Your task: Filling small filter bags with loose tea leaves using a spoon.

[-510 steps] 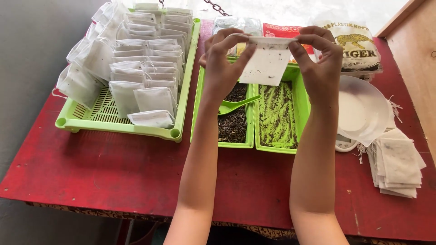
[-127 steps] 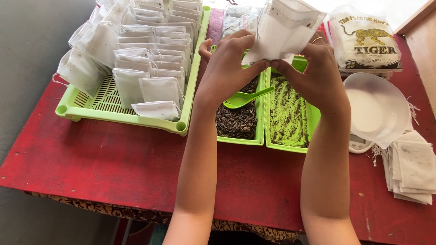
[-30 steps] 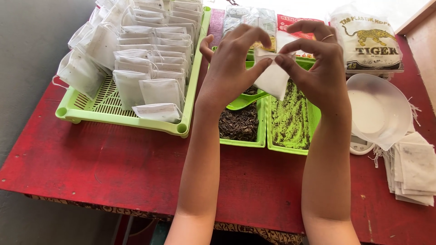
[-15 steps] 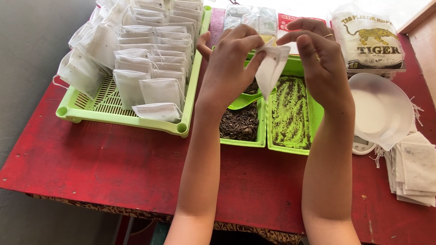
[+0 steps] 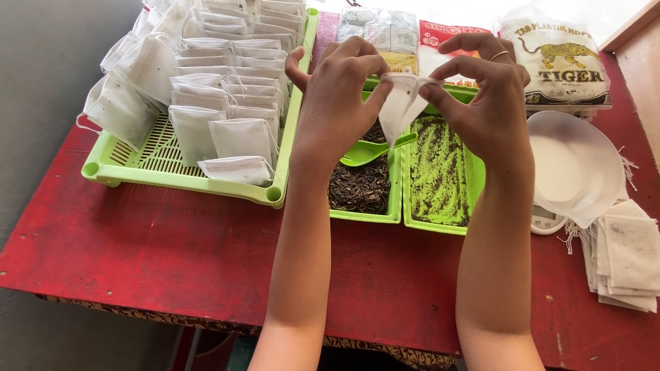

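Observation:
My left hand [image 5: 337, 103] and my right hand [image 5: 485, 103] both pinch the top of one small white filter bag [image 5: 399, 106], holding it in the air above two narrow green trays. The left tray [image 5: 361, 214] holds dark loose tea leaves and a green plastic spoon [image 5: 368, 152]. The right tray [image 5: 440, 223] is mostly bare with scattered tea crumbs. The bag hangs folded to a point, a few dark specks showing on it.
A large green slatted tray [image 5: 179, 180] at the left holds several filled white bags in rows. A white bowl [image 5: 570, 165] rests on a small scale at the right, beside a stack of flat bags [image 5: 629, 254]. Plastic packets [image 5: 557, 58] lie at the back of the red table [image 5: 172, 254].
The bag has been turned and folded between my fingers over the last second; both hands stay above the narrow trays, now pinching its top corners closer together.

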